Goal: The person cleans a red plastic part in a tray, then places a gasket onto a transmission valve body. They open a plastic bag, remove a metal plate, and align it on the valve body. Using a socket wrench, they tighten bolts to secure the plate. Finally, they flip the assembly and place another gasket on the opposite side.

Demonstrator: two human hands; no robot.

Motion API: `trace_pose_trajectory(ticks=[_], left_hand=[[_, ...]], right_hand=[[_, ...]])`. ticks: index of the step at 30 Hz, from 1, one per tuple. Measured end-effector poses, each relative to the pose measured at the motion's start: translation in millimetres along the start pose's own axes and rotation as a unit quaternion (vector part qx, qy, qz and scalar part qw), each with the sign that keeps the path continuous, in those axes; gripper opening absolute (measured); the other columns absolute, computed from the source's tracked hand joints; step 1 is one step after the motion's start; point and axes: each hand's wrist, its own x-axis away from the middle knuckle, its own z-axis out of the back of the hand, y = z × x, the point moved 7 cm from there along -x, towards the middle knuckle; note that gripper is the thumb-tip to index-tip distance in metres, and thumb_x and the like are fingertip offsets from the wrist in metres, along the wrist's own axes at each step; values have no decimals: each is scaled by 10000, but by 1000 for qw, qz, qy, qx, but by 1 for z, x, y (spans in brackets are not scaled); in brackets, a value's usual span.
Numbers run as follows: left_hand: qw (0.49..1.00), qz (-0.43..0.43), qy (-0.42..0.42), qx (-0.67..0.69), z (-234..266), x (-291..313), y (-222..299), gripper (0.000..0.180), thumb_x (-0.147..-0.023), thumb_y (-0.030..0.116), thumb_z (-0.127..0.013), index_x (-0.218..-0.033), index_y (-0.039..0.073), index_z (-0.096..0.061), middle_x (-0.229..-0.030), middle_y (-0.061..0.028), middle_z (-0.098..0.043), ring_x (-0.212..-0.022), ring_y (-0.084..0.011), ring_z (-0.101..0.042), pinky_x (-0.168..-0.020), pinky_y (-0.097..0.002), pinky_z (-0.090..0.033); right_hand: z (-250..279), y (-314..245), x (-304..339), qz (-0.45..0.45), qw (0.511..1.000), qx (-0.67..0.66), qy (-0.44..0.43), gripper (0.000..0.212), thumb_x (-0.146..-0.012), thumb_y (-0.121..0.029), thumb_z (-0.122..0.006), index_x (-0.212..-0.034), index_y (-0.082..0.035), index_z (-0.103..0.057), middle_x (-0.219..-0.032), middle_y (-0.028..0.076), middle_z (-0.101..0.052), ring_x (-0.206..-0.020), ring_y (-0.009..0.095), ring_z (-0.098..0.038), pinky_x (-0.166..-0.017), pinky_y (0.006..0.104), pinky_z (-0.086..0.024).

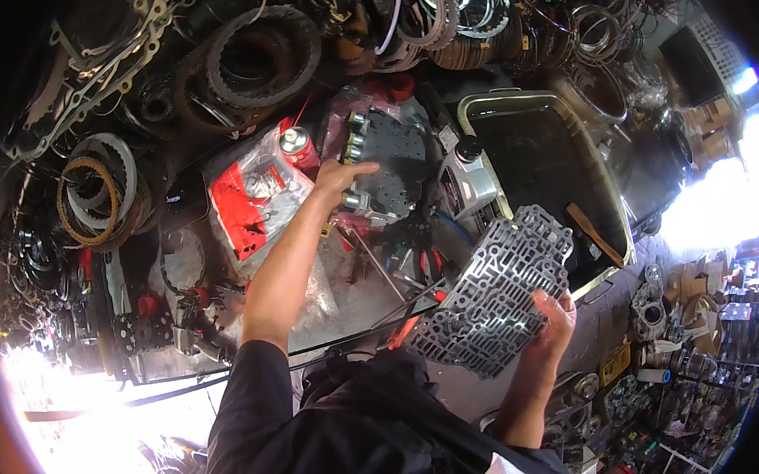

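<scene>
In my right hand [557, 320] is a grey metal valve body plate [506, 286], tilted in front of me, its maze of channels facing up. My thumb lies over its right edge; the other fingers are behind it. My left hand [342, 177] grips the left edge of a dark valve body [397, 163] on the bench. One digit stretches across its top, while the rest are mostly hidden. Silver solenoids [355, 139] line that edge. Left of it, a red-and-white spray can [297, 147] stands by a red-and-clear plastic bag [253, 201].
A metal-rimmed tray [623, 211] of dark liquid lies at the right, a wooden-handled tool [594, 234] across its edge. Beside it is a silver container with a black cap [469, 149]. Red-handled pliers [432, 262] lie between the two parts. Toothed rings [263, 58] fill the back.
</scene>
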Motion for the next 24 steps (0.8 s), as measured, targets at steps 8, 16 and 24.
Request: trace_pose_trajectory(ticks=[8,16,24], left_hand=[[936,-41,70,-342,21,-22,20,603,-760,419,-879,-1116,-47,-742,-1034,-175,-765,-947,-266,-735,-874,-371,-547],[964,-228,-5,-134,-3,103,45,633,-946,452,-711,-1298,-69,-635,-1297,-205,-688,-1176,-313,-673,-1049,-412,-495],[831,-143,-141,518,7,284,-47,742,-1057,585,-446,-1492,-16,-445,-1488,-148,-547,-1351,-291,-536,-1177,-468,-392]], right_hand=[[12,31,-17,-95,995,-12,15,377,-814,-68,-686,-1160,76,-652,-1035,140,-741,-844,228,-730,-793,330,-608],[-44,67,-8,-165,978,-122,-51,305,-914,-112,-684,-1177,40,-648,-1066,128,-721,-943,271,-716,-868,422,-595],[-109,111,40,-188,949,-193,-164,342,-953,-86,-645,-1283,-1,-630,-1228,91,-701,-1145,259,-656,-1023,435,-502]])
